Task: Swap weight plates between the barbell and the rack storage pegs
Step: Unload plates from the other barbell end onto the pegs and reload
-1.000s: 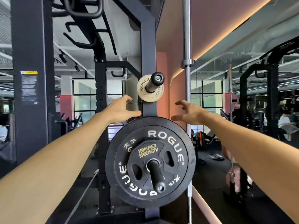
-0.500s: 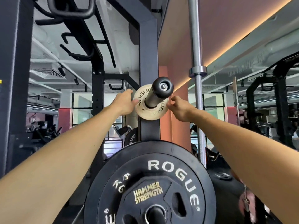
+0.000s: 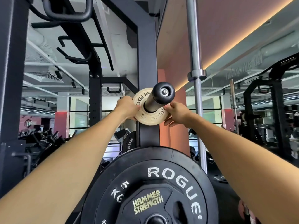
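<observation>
Hands meet on the small tan plate (image 3: 149, 118), which sits on the upper storage peg (image 3: 159, 98) of the dark rack upright (image 3: 148, 62). The left hand (image 3: 127, 109) pinches the plate's left edge and the right hand (image 3: 177, 113) curls round its right and lower edge, so both hold it from opposite sides and neither is plainly nearer. The peg's long axis runs from the upright toward the near side, rising slightly to its capped end, so the plate lies at the far end of the peg, close to the upright, with nearly the whole shaft between it and the free end. Judging by this, the next move is a straight pull nearward along that axis, keeping the plate square so its bore does not bind. Below, the large black plate (image 3: 161, 175) hangs on a lower peg.
</observation>
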Action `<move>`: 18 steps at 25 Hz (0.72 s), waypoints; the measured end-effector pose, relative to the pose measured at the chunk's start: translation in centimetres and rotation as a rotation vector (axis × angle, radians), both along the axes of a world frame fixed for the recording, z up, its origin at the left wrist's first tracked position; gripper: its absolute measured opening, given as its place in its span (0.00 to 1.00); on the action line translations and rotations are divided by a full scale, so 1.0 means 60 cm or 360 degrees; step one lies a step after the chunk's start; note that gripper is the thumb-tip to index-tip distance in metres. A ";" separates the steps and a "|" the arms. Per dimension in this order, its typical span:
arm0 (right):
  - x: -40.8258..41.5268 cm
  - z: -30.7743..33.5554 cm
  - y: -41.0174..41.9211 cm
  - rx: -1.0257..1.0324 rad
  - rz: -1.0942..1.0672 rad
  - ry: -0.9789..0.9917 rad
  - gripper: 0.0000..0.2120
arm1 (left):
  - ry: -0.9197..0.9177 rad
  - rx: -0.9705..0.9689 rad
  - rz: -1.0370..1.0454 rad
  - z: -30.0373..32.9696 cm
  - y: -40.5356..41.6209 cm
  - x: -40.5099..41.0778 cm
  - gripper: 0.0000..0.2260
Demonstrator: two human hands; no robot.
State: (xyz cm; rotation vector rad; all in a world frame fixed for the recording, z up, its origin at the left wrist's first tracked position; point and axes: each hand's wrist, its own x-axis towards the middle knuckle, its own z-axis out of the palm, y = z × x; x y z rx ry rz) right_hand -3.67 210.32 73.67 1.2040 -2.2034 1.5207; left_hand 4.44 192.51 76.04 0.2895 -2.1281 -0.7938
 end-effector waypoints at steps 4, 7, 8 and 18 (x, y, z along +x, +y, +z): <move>0.048 0.001 0.036 0.0009 0.0092 -0.0063 0.13 | 0.0004 0.0078 -0.0031 -0.001 0.036 0.052 0.11; 0.092 -0.002 0.071 -0.0004 0.0128 -0.0079 0.13 | 0.0015 0.0094 -0.0061 -0.004 0.073 0.101 0.11; 0.107 -0.002 0.083 -0.0003 0.0132 -0.0076 0.13 | 0.0031 0.0110 -0.0077 -0.005 0.085 0.117 0.11; 0.303 -0.012 0.203 0.0074 0.0040 0.0027 0.13 | 0.0068 0.0053 -0.0141 -0.016 0.197 0.323 0.05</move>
